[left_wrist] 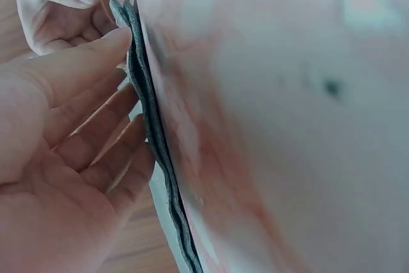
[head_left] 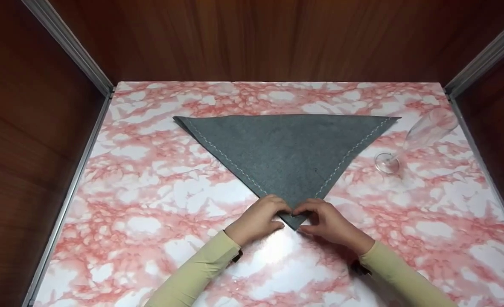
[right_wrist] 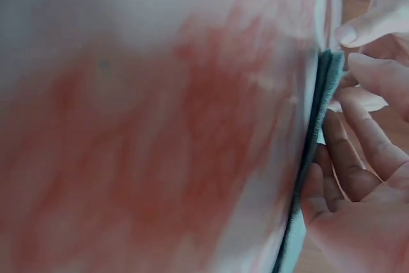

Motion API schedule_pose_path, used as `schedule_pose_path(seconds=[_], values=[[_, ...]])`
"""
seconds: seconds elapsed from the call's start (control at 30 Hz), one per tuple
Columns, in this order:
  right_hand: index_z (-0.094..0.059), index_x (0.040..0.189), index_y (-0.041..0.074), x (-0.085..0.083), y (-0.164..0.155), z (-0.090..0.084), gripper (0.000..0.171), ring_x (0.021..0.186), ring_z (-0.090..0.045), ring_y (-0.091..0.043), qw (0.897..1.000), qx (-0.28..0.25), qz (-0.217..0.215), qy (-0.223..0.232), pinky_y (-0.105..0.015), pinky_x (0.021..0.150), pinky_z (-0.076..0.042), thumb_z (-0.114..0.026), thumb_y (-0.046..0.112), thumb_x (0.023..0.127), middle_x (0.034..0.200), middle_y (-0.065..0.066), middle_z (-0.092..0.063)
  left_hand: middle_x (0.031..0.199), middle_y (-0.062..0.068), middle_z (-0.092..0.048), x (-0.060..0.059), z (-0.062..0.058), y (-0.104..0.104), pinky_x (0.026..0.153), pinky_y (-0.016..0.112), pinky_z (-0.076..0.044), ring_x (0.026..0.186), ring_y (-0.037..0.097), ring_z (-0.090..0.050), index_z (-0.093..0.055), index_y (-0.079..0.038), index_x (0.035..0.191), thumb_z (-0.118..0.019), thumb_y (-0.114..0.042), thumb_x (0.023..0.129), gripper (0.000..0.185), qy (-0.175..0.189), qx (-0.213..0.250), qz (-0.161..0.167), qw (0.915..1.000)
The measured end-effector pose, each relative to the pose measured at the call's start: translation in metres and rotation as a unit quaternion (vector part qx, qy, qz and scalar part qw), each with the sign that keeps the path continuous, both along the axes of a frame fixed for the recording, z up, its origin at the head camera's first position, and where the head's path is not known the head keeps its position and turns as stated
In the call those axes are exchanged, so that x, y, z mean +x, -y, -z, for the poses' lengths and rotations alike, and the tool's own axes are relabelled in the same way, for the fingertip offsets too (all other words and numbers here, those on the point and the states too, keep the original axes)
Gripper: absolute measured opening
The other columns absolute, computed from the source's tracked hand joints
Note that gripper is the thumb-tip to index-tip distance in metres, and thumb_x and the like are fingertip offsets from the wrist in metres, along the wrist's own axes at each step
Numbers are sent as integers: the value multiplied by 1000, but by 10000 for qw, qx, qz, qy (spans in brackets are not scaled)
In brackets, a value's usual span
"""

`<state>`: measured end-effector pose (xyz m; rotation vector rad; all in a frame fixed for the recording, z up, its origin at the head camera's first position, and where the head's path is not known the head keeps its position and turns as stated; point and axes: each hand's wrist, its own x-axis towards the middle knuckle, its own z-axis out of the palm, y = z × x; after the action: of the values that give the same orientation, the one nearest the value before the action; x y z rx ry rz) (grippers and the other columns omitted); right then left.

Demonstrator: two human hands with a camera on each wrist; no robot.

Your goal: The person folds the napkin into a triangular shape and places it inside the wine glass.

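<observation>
A dark grey cloth [head_left: 277, 149], folded into a triangle with pale stitching along two sides, lies flat with its point towards the person. At that near point, the left hand [head_left: 262, 217] comes in from the left. Its fingertips rest on the cloth, and in the left wrist view its thumb [left_wrist: 96, 52] touches the layered edge. From the other side, the right hand [head_left: 330, 221] lays its fingertips on the same corner. Its thumb [right_wrist: 377, 78] is right beside the tip in the right wrist view. Two stacked layers show along the edge.
A clear stemmed glass [head_left: 388, 163] stands on its round foot to the right of the cloth. The tabletop [head_left: 149, 238] has a red and white marbled pattern. Dark wood panels [head_left: 252, 42] wall in the back and both sides.
</observation>
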<state>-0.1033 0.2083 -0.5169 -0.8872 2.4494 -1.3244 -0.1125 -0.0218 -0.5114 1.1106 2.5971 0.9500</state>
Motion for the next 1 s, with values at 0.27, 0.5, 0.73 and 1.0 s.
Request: schedule_pose_path(seconds=[0.27, 0.5, 0.73, 1.0], values=[[-71, 100, 12, -5, 3, 0, 33, 102, -51, -18, 9992, 273, -224, -190, -32, 88, -39, -86, 13, 70, 104, 5, -61, 102, -4, -66, -3, 0, -2, 92, 21, -40, 103, 10, -54, -72, -12, 105, -79, -6, 72, 34, 484, 162, -327, 9982], [-68, 97, 13, -5, 9, -2, 35, 101, -47, -16, 9953, 854, -169, -430, -34, 85, -40, -86, 14, 67, 102, 6, -58, 104, -2, -67, -3, -3, -1, 90, 25, -43, 101, 11, -58, -64, -10, 115, -78, -1, 73, 45, 1210, 643, -737, 9878], [-67, 95, 13, -4, 12, -3, 33, 98, -48, -17, 9923, 969, -220, -745, -35, 82, -42, -84, 12, 67, 99, 4, -58, 101, 0, -67, -2, -2, -2, 86, 25, -47, 96, 10, -60, -65, -8, 112, -76, 5, 72, 44, 1360, 1005, -761, 9827], [-69, 90, 14, -6, 13, -3, 26, 93, -50, -15, 9905, 1003, -182, -924, -32, 79, -44, -81, 10, 68, 96, 5, -59, 95, -1, -66, 0, 1, -7, 80, 23, -48, 88, 11, -61, -66, -10, 104, -78, 5, 66, 42, 1139, 1018, -577, 9866]])
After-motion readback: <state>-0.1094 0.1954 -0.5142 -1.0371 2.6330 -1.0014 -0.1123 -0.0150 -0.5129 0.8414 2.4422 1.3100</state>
